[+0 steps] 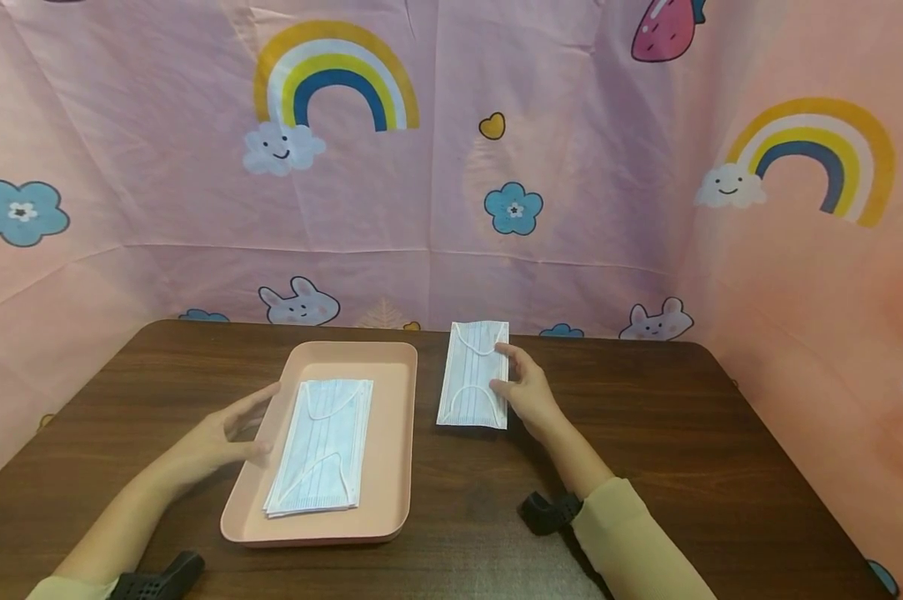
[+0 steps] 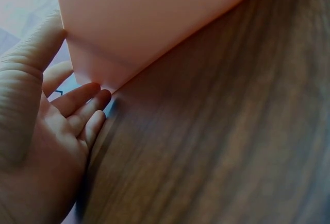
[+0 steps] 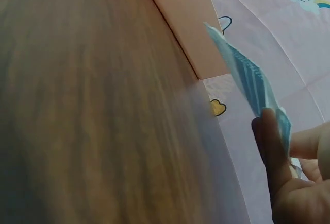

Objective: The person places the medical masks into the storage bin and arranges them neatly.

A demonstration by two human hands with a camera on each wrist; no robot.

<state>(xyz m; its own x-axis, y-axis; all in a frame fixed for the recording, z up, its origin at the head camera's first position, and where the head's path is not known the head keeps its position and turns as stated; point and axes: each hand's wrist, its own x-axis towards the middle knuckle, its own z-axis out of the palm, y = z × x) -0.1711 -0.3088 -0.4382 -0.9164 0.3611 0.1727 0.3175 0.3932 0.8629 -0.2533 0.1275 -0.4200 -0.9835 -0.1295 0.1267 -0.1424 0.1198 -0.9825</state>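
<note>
A pink tray (image 1: pixel 391 467) lies on the table, with a stack of light blue pleated face masks (image 1: pixel 323 442) in it. My left hand (image 1: pixel 207 437) rests at the tray's left side, thumb and fingers spread along the rim. In the left wrist view, the fingertips (image 2: pixel 93 92) touch the tray's outer wall (image 2: pixel 139 18). Right of the tray, my right hand (image 1: pixel 529 396) pinches a single face mask (image 1: pixel 469 375) by its right edge. The right wrist view shows this mask (image 3: pixel 252 82) seen nearly edge-on, raised above the table, between thumb and fingers.
The dark wooden table (image 1: pixel 646 433) extends to both sides of the tray. A pink cloth (image 1: pixel 436 167) with rainbows, flowers and rabbits hangs behind and beside it. Black wrist devices sit on both forearms, the right one (image 1: pixel 549 512) close to the tabletop.
</note>
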